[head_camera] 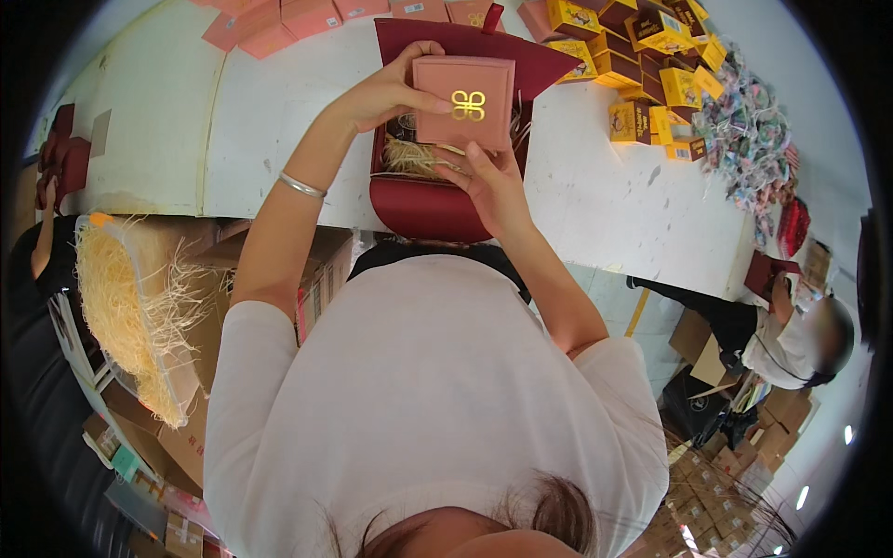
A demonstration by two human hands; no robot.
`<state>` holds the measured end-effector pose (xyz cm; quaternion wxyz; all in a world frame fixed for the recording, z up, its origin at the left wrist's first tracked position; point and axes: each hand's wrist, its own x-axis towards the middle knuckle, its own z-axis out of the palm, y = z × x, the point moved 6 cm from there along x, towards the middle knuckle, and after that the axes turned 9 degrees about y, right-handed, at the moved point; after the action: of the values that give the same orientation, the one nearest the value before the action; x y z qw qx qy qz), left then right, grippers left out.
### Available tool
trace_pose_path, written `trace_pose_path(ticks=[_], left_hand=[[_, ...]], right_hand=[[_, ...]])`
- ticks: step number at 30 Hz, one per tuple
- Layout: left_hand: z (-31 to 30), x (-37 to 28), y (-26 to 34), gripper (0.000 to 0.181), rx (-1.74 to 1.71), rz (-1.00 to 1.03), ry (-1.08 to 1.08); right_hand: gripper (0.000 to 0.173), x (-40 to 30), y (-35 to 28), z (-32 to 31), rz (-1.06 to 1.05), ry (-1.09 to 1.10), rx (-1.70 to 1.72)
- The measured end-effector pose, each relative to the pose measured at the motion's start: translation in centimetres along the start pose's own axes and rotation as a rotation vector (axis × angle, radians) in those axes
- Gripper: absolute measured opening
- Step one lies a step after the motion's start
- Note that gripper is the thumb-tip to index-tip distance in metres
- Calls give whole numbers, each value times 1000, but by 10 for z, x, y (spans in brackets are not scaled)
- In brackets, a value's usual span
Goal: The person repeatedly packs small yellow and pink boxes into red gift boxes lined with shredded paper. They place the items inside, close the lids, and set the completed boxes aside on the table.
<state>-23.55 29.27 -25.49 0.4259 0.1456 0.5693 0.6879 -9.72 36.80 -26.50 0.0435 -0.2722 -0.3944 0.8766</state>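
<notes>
A pink square box [464, 77] with a gold emblem is held over a dark red gift box [432, 206] whose lid stands open at the far side. My left hand [398, 87] grips the pink box by its left side, thumb across the front. Beneath its lower edge is my right hand [488, 178], fingers spread and partly hidden; whether it bears any of the box's weight I cannot tell. Pale shredded filler [410, 157] lies inside the red box, with a dark item partly covered by the pink box.
Pink boxes [307, 17] line the table's far edge. Yellow-and-brown boxes [628, 63] and a heap of small wrapped packets [753, 132] stand to the right. A clear bin of shredded filler [118, 314] is at lower left. One co-worker [781, 342] is at right; another's arm [45, 234] shows at left.
</notes>
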Motion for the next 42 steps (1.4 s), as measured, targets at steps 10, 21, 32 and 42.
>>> trace_pose_path(ticks=[10, 21, 32, 42], left_hand=[[-31, 0, 3, 37, 523, 189, 89], [-26, -1, 2, 33, 598, 215, 119], [-22, 14, -7, 33, 540, 273, 230], [-19, 8, -4, 27, 512, 206, 272]], right_hand=[[48, 54, 15, -60, 38, -18, -529], [54, 87, 67, -44, 277, -147, -883], [60, 99, 69, -36, -132, -179, -1415], [35, 54, -141, -212, -875, 859, -897]])
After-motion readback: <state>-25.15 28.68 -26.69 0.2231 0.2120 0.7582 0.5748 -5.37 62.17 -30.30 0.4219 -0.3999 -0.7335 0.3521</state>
